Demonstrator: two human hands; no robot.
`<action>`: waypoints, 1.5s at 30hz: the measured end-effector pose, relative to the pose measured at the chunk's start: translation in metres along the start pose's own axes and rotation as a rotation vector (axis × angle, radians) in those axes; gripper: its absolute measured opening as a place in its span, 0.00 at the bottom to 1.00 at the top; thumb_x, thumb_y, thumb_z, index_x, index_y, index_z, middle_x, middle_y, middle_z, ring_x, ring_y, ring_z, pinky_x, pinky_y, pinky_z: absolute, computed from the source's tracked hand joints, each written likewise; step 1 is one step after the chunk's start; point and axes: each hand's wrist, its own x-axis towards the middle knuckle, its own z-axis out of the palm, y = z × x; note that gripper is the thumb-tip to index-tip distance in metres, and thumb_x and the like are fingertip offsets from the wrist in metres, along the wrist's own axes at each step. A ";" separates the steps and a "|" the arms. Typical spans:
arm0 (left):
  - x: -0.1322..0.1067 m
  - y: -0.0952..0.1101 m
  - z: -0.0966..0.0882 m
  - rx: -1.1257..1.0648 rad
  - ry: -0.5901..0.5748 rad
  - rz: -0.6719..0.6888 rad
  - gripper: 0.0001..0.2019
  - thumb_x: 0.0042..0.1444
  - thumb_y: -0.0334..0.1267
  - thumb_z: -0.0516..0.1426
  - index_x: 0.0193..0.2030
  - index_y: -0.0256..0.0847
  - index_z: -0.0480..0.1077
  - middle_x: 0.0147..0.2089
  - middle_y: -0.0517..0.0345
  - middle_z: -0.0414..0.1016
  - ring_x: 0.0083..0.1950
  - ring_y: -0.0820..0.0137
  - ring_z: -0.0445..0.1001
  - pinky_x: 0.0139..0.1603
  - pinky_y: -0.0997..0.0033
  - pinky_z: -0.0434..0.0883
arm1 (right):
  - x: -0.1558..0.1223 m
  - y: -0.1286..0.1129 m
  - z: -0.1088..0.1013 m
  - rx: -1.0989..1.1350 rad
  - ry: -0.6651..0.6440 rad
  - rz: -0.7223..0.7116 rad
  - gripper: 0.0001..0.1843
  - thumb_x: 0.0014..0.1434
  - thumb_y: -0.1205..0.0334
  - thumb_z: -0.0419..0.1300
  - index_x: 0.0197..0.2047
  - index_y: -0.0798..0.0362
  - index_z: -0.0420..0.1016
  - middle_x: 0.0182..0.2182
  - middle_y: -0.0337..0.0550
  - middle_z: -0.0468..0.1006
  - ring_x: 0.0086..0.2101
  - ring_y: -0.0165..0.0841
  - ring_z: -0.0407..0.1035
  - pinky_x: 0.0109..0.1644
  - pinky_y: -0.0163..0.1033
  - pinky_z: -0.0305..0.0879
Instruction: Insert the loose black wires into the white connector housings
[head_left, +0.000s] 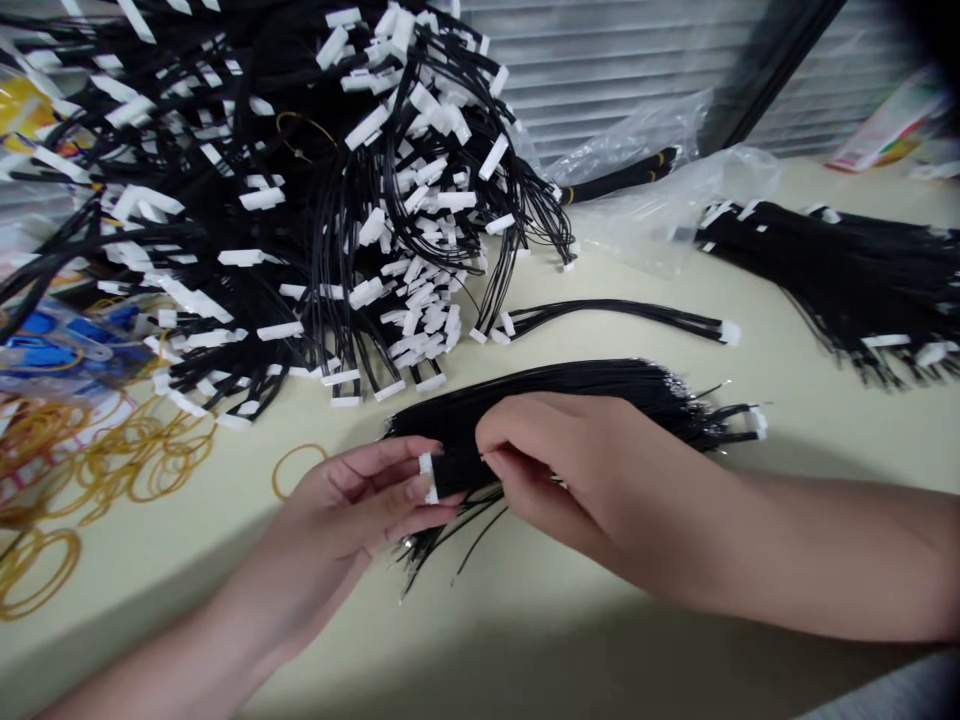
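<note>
The left hand [352,500] pinches a white connector [428,478] at one end of a black wire bundle [540,410], while the right hand [577,480] pinches the wires beside it, hiding its grip. The bundle seems to rest on the cream table [525,640]; the printed box [889,125] at upper right is too blurred to read.

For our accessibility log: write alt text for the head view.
The left hand pinches a white connector on a bundle of black wires, and the right hand grips the wires, on a cream table. A heap of similar connector-ended wires and loose rubber bands lie nearby.
</note>
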 end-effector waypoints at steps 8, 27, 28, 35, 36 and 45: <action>0.008 -0.008 -0.013 0.006 -0.031 0.040 0.18 0.39 0.33 0.67 0.40 0.38 0.73 0.37 0.57 0.76 0.36 0.70 0.77 0.39 0.74 0.77 | 0.003 0.017 0.022 -0.055 0.187 -0.229 0.06 0.52 0.74 0.57 0.25 0.59 0.70 0.23 0.37 0.65 0.25 0.22 0.55 0.28 0.31 0.50; 0.009 -0.009 -0.017 0.009 -0.057 0.032 0.19 0.38 0.35 0.68 0.40 0.40 0.74 0.36 0.54 0.77 0.37 0.64 0.77 0.40 0.73 0.77 | 0.003 0.021 0.023 0.005 0.176 -0.193 0.11 0.58 0.69 0.52 0.29 0.58 0.73 0.25 0.39 0.68 0.26 0.23 0.61 0.28 0.30 0.55; 0.009 -0.009 -0.016 0.007 -0.058 0.030 0.19 0.38 0.35 0.68 0.40 0.40 0.74 0.35 0.54 0.77 0.36 0.64 0.77 0.40 0.73 0.77 | 0.003 0.021 0.023 0.009 0.179 -0.184 0.10 0.59 0.68 0.52 0.30 0.58 0.73 0.25 0.38 0.68 0.26 0.23 0.61 0.28 0.29 0.55; 0.010 -0.006 -0.016 0.001 -0.034 0.026 0.20 0.36 0.35 0.69 0.39 0.41 0.74 0.34 0.55 0.77 0.34 0.64 0.77 0.37 0.74 0.77 | 0.005 0.020 0.022 0.055 0.205 -0.195 0.08 0.59 0.67 0.53 0.34 0.60 0.71 0.28 0.39 0.68 0.27 0.22 0.61 0.28 0.29 0.56; 0.010 -0.006 -0.016 0.003 -0.031 0.024 0.20 0.35 0.35 0.69 0.39 0.40 0.74 0.34 0.55 0.77 0.35 0.64 0.77 0.37 0.74 0.77 | 0.005 0.020 0.021 0.068 0.211 -0.216 0.09 0.60 0.67 0.52 0.35 0.61 0.71 0.28 0.39 0.68 0.27 0.22 0.61 0.28 0.29 0.56; 0.009 -0.008 -0.015 0.007 -0.033 0.042 0.18 0.37 0.34 0.68 0.39 0.40 0.75 0.36 0.56 0.77 0.35 0.66 0.77 0.38 0.71 0.78 | 0.005 0.021 0.019 0.051 0.081 -0.211 0.11 0.57 0.67 0.50 0.32 0.58 0.73 0.26 0.39 0.66 0.26 0.23 0.60 0.27 0.30 0.54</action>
